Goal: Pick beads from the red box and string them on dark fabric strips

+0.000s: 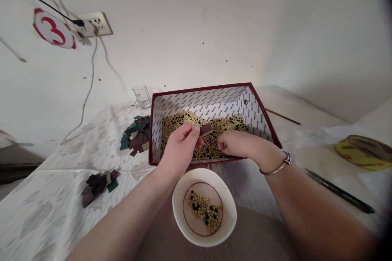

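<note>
A red-edged box [151, 130] lined with printed white paper holds a layer of small beads [179, 120], mostly pale gold with dark ones mixed in. Above its left part, my left hand [183, 142] pinches a small flat brown piece [206, 130] between thumb and fingers. My right hand [234, 143] reaches into the box, its fingers curled down at the beads; whatever they grip is hidden. Close in front of the box stands a white bowl [177, 200] with some gold and dark beads and a green bit at its bottom.
Left of the box lies a pile of green and brown pieces [136, 134], with a smaller dark pile [98, 185] nearer. Behind stands a clear glass [141, 96]. On the right are a thin stick [283, 116], a black pen [339, 191] and a yellow tape roll [352, 157].
</note>
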{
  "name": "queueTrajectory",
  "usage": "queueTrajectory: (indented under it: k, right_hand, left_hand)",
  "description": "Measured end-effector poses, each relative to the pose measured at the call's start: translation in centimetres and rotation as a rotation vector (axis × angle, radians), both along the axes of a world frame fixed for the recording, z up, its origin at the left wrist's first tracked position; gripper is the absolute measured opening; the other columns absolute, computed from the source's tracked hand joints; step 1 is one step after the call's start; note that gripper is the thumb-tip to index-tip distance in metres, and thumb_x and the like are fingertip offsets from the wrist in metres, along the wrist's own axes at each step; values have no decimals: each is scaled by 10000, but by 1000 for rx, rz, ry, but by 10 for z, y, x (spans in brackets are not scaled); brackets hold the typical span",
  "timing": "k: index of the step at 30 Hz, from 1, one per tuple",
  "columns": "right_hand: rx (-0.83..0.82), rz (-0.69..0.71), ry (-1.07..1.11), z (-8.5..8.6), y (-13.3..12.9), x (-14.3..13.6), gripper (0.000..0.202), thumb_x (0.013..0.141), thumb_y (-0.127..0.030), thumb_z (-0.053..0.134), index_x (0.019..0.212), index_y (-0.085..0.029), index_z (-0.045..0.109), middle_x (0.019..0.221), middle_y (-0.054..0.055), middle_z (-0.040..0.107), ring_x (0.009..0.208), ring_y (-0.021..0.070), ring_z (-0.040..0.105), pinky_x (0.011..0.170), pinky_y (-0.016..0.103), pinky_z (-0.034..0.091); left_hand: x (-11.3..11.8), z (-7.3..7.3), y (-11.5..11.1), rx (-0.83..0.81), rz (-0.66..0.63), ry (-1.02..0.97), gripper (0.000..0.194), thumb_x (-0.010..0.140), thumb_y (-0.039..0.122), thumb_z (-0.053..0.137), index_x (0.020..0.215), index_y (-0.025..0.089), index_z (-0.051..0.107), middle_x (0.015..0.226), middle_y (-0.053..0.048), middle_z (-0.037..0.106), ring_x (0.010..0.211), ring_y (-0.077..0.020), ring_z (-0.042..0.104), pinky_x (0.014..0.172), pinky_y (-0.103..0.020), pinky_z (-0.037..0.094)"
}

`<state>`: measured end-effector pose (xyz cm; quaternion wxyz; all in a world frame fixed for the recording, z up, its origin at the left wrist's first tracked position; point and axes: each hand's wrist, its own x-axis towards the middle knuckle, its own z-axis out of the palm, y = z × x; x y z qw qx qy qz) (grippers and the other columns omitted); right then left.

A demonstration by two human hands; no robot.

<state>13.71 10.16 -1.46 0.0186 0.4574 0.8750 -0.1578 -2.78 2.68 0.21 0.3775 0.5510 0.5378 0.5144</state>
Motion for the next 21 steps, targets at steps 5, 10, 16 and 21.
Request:
queueTrajectory:
  k: [5, 10, 16, 21]
  right_hand:
    - [49, -3, 79, -1, 4, 2, 82, 633, -144, 581, 661, -200, 635, 632, 23, 631, 527, 133, 514, 486, 245, 325]
    - [213, -99, 256, 22, 0, 6, 90, 773, -218, 482, 793, -183, 562, 776, 51, 630, 666, 154, 543, 585, 268, 370]
    - [314, -7, 699, 51, -29, -1, 39, 800, -228, 505, 766, -212, 513, 711, -11, 567, 633, 118, 510, 584, 247, 385]
    - [440, 124, 606, 50, -38, -12, 71, 818, -180, 507, 784, -201, 566, 821, 19, 563, 755, 139, 516, 654, 254, 393]
  left_hand:
    - [-2, -2, 1, 13, -1, 29, 273, 834, 405, 470, 692, 184, 543, 620, 15, 545, 614, -110, 486, 593, -224, 368]
    - [-4, -3, 2, 26, 23, 39, 255, 836, 408, 474, 734, 189, 556, 645, 13, 553, 643, -114, 504, 617, -228, 375]
    - [-4, -4, 2, 18, -43, 47, 297, 837, 414, 473, 669, 173, 519, 603, 9, 515, 592, -106, 450, 548, -216, 338]
    - [-4, -5, 2, 31, -56, 27, 277, 847, 405, 468, 745, 166, 562, 621, 6, 515, 607, -104, 452, 554, -216, 342]
